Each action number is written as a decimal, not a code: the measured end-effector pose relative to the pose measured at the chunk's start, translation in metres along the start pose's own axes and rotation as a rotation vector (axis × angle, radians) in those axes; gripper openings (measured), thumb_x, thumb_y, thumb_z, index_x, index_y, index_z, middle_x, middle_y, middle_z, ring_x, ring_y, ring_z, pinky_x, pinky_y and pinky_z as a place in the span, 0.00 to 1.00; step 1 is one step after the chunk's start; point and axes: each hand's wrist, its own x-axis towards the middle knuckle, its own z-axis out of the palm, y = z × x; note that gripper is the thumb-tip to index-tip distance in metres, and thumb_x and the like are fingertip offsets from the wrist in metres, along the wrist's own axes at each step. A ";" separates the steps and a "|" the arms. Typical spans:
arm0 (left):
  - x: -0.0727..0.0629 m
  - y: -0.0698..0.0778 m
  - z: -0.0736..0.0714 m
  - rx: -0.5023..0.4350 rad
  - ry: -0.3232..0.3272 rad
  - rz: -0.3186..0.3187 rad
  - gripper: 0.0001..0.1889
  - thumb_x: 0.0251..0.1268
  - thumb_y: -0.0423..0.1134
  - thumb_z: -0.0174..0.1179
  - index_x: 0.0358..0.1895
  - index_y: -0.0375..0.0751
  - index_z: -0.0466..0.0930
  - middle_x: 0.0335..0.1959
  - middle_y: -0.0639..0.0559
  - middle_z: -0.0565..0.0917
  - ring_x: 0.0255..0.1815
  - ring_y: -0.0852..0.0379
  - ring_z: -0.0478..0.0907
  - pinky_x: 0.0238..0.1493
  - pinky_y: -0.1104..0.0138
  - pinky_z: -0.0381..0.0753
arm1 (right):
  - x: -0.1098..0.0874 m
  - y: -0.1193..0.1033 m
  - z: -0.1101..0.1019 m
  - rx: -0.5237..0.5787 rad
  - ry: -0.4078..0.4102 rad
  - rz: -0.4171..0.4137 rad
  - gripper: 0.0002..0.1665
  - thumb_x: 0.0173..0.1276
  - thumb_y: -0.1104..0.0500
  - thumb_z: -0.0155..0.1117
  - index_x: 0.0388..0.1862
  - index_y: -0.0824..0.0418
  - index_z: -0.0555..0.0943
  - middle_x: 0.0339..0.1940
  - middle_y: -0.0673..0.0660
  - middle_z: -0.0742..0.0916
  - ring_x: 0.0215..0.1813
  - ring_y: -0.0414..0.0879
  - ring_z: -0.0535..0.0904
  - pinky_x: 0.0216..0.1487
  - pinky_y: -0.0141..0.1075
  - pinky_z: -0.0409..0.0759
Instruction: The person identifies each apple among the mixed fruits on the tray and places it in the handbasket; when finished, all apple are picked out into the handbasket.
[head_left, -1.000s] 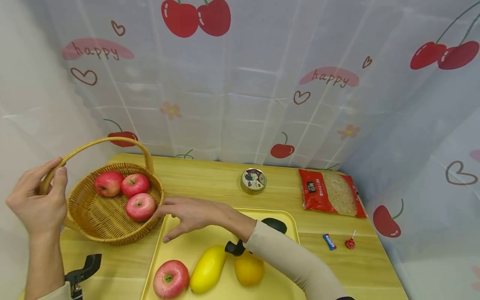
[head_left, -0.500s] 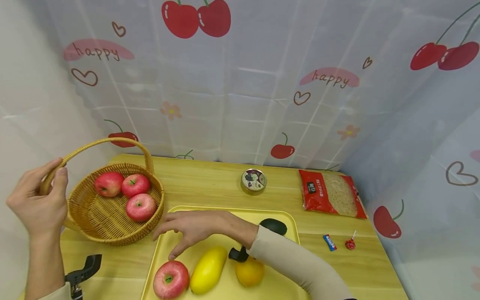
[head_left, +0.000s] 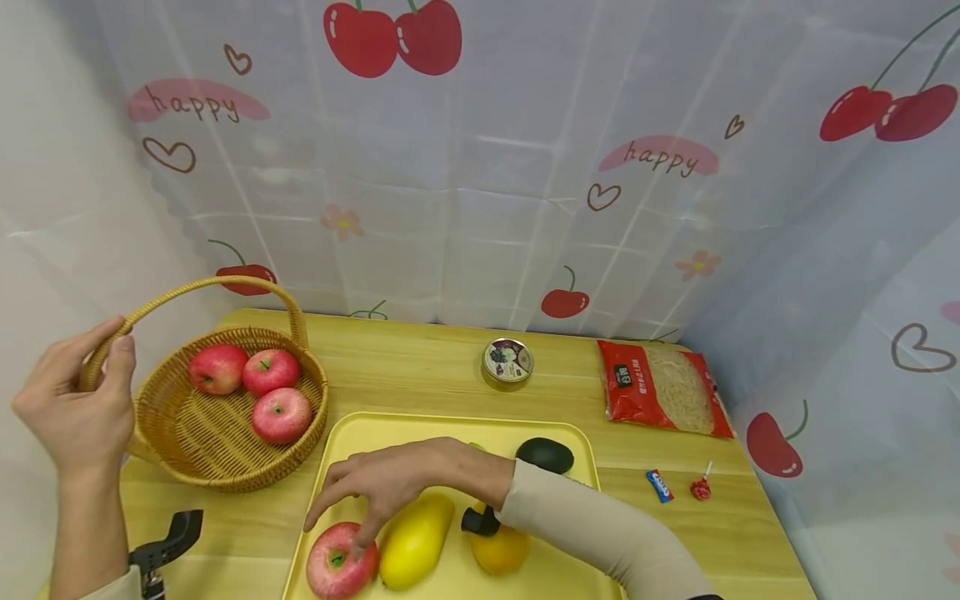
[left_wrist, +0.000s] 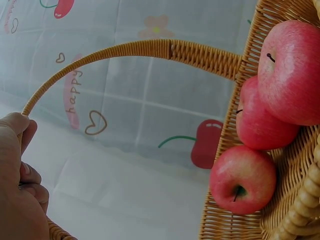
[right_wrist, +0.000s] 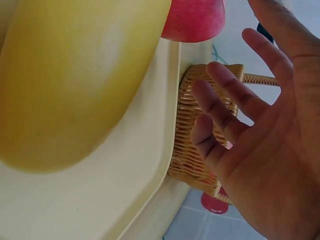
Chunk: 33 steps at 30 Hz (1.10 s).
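My left hand (head_left: pixel 78 400) grips the arched handle (head_left: pixel 198 283) of a wicker basket (head_left: pixel 213 442). Three red apples (head_left: pixel 281 415) lie in the basket, also visible in the left wrist view as apples (left_wrist: pixel 243 180). Over the yellow tray (head_left: pixel 457 421) my right hand (head_left: pixel 401 479) hovers with fingers spread above a red apple (head_left: pixel 333 562). The thumb overlaps that apple's edge in the head view; whether it touches I cannot tell. A yellow mango (head_left: pixel 416 546) lies right beside the apple. In the right wrist view the palm and loosely bent fingers (right_wrist: pixel 235 95) hold nothing.
An orange (head_left: pixel 498 552) and a dark green oval fruit (head_left: pixel 545 455) are also on the tray, partly behind the right arm. Beyond it stand a round tin (head_left: pixel 507 362) and a red noodle packet (head_left: pixel 663 387). A small candy (head_left: pixel 660 485) and a lollipop (head_left: pixel 701 486) lie at right.
My right hand has moved from the basket's edge toward me, down to the apple on the tray. The left hand and the basket have stayed still.
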 end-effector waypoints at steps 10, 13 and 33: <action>0.000 -0.002 0.000 0.013 -0.005 0.008 0.08 0.63 0.26 0.65 0.43 0.26 0.87 0.38 0.57 0.87 0.39 0.68 0.80 0.41 0.86 0.78 | 0.006 -0.005 0.012 -0.072 -0.080 -0.008 0.38 0.62 0.41 0.74 0.71 0.34 0.73 0.61 0.37 0.72 0.59 0.25 0.63 0.61 0.16 0.58; 0.000 -0.003 0.000 0.011 -0.005 0.004 0.08 0.63 0.26 0.65 0.43 0.26 0.88 0.38 0.56 0.87 0.39 0.68 0.80 0.40 0.86 0.77 | 0.009 -0.007 0.015 -0.097 -0.101 -0.006 0.39 0.62 0.42 0.74 0.72 0.33 0.71 0.61 0.37 0.72 0.58 0.25 0.63 0.60 0.15 0.58; -0.001 0.002 0.000 0.018 -0.002 -0.009 0.08 0.63 0.27 0.65 0.43 0.25 0.87 0.37 0.60 0.86 0.37 0.69 0.78 0.35 0.87 0.74 | 0.016 -0.015 0.021 -0.120 -0.144 0.059 0.46 0.60 0.45 0.78 0.74 0.28 0.66 0.59 0.38 0.72 0.55 0.27 0.65 0.57 0.17 0.61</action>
